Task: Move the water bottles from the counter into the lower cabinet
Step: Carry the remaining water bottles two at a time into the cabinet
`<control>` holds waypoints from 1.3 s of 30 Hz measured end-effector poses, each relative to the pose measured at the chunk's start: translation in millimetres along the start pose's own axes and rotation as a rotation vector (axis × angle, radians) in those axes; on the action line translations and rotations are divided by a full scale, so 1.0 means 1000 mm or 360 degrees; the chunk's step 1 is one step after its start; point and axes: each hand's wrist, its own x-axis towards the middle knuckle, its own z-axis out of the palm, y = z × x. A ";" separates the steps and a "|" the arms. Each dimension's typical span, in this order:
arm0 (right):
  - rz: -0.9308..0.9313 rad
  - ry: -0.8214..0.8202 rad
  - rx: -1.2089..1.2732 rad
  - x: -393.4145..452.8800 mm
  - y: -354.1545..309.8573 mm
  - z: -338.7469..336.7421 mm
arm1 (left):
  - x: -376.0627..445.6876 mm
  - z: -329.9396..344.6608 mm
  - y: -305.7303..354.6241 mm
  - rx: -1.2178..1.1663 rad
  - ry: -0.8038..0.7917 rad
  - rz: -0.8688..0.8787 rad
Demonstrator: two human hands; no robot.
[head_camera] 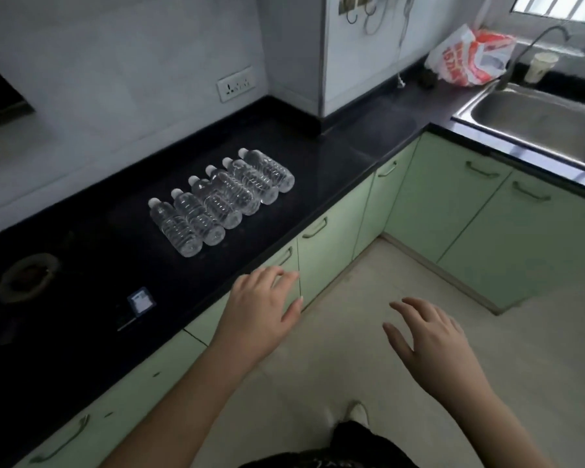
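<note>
On the counter (318, 170) six clear white-capped bottles (221, 196) lay side by side, caps toward the wall; we kept both hands, left (264, 307) and right (426, 336), relaxed, empty.

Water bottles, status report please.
Left hand and right hand open, empty. Six water bottles lying on counter. Cabinet doors closed.

Sink (534, 113): cut by right edge. Left hand (260, 309) fingertips hide a cabinet handle (286, 255) (partly). Hob (27, 275): blurred.
</note>
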 end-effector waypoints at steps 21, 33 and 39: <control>-0.0773 -0.0282 -0.0075 0.262 -0.100 0.019 | 0.067 0.026 -0.127 -0.0096 0.0150 -0.0843; -0.0851 -0.0352 -0.0129 0.341 -0.176 0.063 | 0.119 0.058 -0.224 -0.0144 0.0123 -0.0935; -0.0870 -0.0330 -0.0153 0.384 -0.180 0.079 | 0.136 0.079 -0.249 -0.0108 0.0133 -0.1129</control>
